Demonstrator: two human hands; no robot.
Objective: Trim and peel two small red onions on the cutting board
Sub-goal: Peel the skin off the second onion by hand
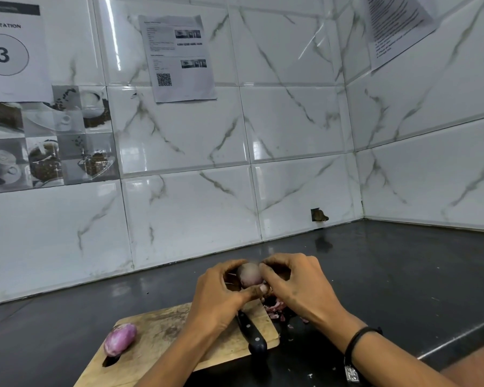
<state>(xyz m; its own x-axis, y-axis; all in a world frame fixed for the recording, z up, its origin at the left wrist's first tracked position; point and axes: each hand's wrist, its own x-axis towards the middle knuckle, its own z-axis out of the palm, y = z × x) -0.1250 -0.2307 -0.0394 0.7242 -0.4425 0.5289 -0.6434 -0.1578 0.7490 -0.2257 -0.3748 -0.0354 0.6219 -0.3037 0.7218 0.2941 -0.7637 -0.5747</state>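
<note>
- The left hand [221, 291] and right hand [294, 286] are together above the far right corner of the cutting board [162, 331], fingers of both curled round the first onion [249, 273].
- The first onion is lifted off the board and pinched between the two hands. Its visible side looks pale and smooth, though it is blurred.
- The second onion [120, 339] lies on its side near the left edge of the board, beside the handle slot. It is purple, with its skin on, and well apart from the hands.
- A knife [252, 333] with a black handle lies along the right edge of the board, its handle sticking out over the near edge. The left hand hides most of the blade.
- Bits of purple peel [274, 308] lie at the board's far right corner and on the counter just beside it.
- The board sits on a dark counter [403, 275], near its front edge, with white marbled wall tiles [291, 121] behind.
- A black band [358, 339] circles the right wrist.
- A printed sheet [176, 57] and a sign with the number 3 [3, 54] are stuck to the wall.
</note>
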